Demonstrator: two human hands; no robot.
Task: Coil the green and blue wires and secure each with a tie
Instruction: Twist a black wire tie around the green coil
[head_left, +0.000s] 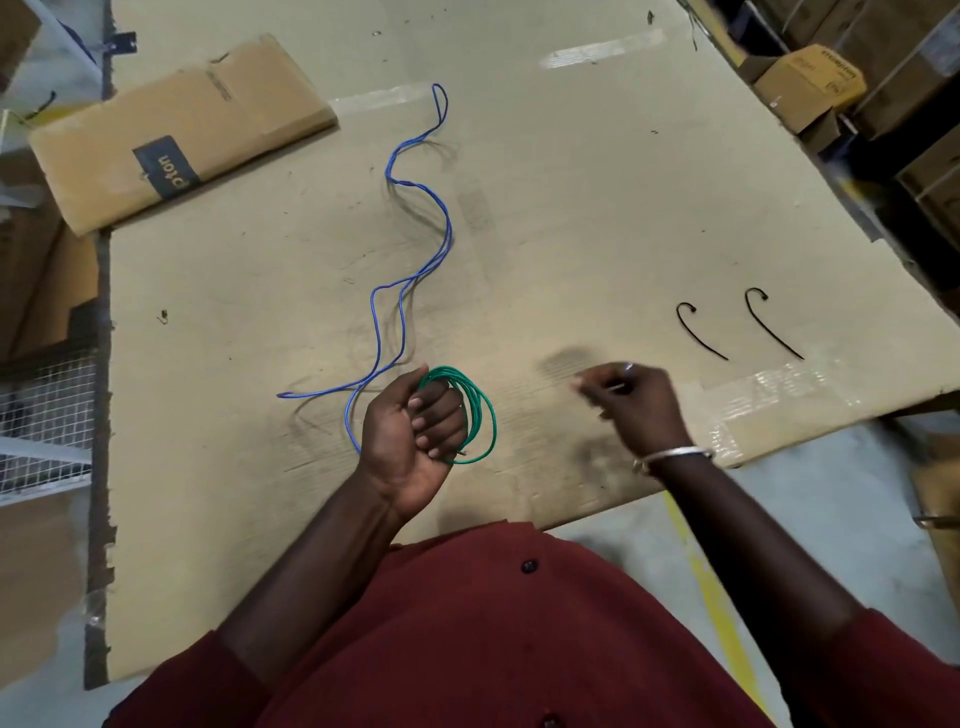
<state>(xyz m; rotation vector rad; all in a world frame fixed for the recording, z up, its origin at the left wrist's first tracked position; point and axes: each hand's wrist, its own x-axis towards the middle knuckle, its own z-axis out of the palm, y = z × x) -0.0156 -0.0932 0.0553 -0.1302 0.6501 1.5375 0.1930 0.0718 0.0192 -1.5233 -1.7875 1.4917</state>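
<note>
- The left hand (413, 431) has its fingers (434, 415) curled tight through a coiled green wire (480, 410), gripping it just above the worktop.
- The right hand (636, 402) is blurred; its fingers look loosely bent, and whether they hold anything I cannot tell.
- A loose blue wire (410, 249) snakes across the cardboard-covered worktop (571, 208) beyond the left hand.
- Two black cable ties (698, 330) lie side by side, beyond the right hand.

Left hand (413, 426) fisted palm-up, right hand (636, 402) blurred, fingers curled, palm down
</note>
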